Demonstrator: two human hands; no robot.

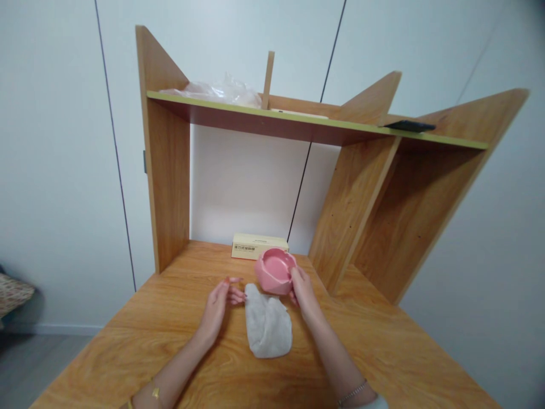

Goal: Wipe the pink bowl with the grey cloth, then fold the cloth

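A pink, faceted ashtray (268, 278) with a notched rim is tilted toward me above the desk. My right hand (301, 287) grips its right side, thumb at the rim and fingers around the outside. Below it a folded grey-white cloth (269, 326) lies on the wooden desk. To the left is my left hand (220, 304), fingers apart and holding nothing. Its fingertips reach the cloth's upper left corner; whether they touch it I cannot tell.
Behind the ashtray stands a cream box (244, 247) with dark printed characters. A wooden shelf unit (170, 187) rises at the back of the desk (179, 318). On its shelf lie a clear plastic bag (221, 92) and a dark flat object (410, 125).
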